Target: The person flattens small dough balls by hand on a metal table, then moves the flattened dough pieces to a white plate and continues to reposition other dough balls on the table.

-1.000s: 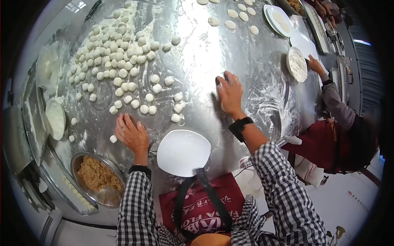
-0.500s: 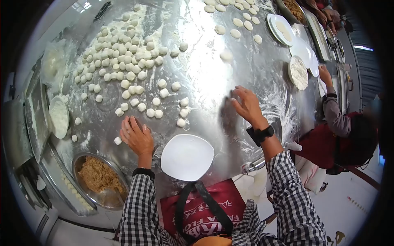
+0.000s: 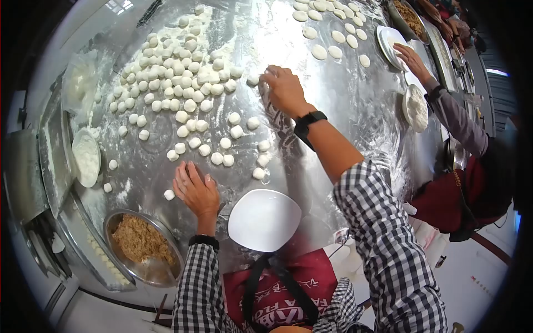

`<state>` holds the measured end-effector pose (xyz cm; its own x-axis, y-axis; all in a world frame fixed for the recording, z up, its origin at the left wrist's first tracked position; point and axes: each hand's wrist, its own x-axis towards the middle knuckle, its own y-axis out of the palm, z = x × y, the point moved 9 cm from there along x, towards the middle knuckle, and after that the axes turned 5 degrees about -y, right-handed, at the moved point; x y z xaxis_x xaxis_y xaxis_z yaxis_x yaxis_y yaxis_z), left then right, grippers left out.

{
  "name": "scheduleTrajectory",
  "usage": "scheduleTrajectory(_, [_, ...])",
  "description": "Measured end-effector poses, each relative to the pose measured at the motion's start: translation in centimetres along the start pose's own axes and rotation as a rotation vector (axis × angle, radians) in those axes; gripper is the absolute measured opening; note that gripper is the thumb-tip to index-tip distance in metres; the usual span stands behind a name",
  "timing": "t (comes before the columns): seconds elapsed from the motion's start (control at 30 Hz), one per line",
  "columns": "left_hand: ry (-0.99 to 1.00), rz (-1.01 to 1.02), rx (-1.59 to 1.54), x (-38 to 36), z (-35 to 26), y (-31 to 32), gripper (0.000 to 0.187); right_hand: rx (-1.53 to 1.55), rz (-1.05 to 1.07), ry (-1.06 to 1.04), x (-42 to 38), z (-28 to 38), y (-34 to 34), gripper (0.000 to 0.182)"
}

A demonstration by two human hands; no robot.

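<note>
My right hand (image 3: 286, 91) reaches to the right edge of the dough balls (image 3: 179, 80), its fingers curled downward. What lies under those fingertips is hidden; one dough ball (image 3: 253, 79) shows just left of them. My left hand (image 3: 197, 191) rests low over the steel table, fingers stretched out, nothing seen in it. A single dough ball (image 3: 169, 195) lies beside its fingers. Between my forearms sits a white squarish plate (image 3: 265, 220). Flattened dough rounds (image 3: 338, 36) are spread at the far right.
A steel bowl of brown filling (image 3: 139, 238) stands lower left, near a bowl of flour (image 3: 86, 158). Another flour bowl (image 3: 415, 109) is at right. There a co-worker's hand (image 3: 413, 62) touches stacked white plates (image 3: 388, 40). Trays (image 3: 55, 161) line the left edge.
My right hand has moved forward and left to the dough balls. A blurred white round in mid-table has gone from there. The co-worker's hand has reached up to the plates.
</note>
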<state>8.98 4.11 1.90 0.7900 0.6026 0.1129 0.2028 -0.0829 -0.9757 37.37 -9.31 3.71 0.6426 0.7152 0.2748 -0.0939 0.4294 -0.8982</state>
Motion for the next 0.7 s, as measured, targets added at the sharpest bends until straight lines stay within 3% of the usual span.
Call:
scheduleTrajectory(0.03, [0.000,-0.011,0.006,0.0,0.0,-0.1,0.054,0.004,0.181,0.013,-1.0,-0.3,0.6,0.023])
scheduleTrajectory(0.1, [-0.007,-0.007,0.006,-0.1,0.0,-0.1,0.053,-0.005,0.268,0.000,-5.2,0.4,-1.4,0.019])
scheduleTrajectory(0.17, [-0.015,-0.010,0.003,0.0,0.0,-0.1,0.053,0.050,0.141,0.012,-10.8,-0.2,-4.0,0.017])
scheduleTrajectory(0.27, [-0.019,-0.017,0.009,-0.1,0.1,0.1,0.053,0.062,0.186,0.486,-17.8,-4.4,-6.0,0.016])
scheduleTrajectory(0.37, [-0.010,-0.030,0.020,-0.2,0.1,0.2,0.053,0.272,0.027,0.610,-21.1,-5.8,-6.6,0.025])
scheduleTrajectory(0.4, [-0.006,-0.040,0.024,-0.2,0.1,0.2,0.053,0.303,-0.069,0.569,-21.1,-5.3,-7.2,0.033])
scheduleTrajectory(0.5, [0.002,-0.060,0.030,-0.4,0.1,0.2,0.054,0.450,-0.055,0.590,-21.5,-5.4,-6.7,0.031])
scheduleTrajectory(0.63, [0.014,-0.071,0.054,-0.4,0.0,0.2,0.054,0.163,0.092,0.591,-22.0,-5.4,-7.1,0.030])
scheduleTrajectory(0.7, [0.016,-0.067,0.056,-0.4,-0.1,0.2,0.054,0.197,0.091,0.608,-21.9,-5.0,-7.3,0.031])
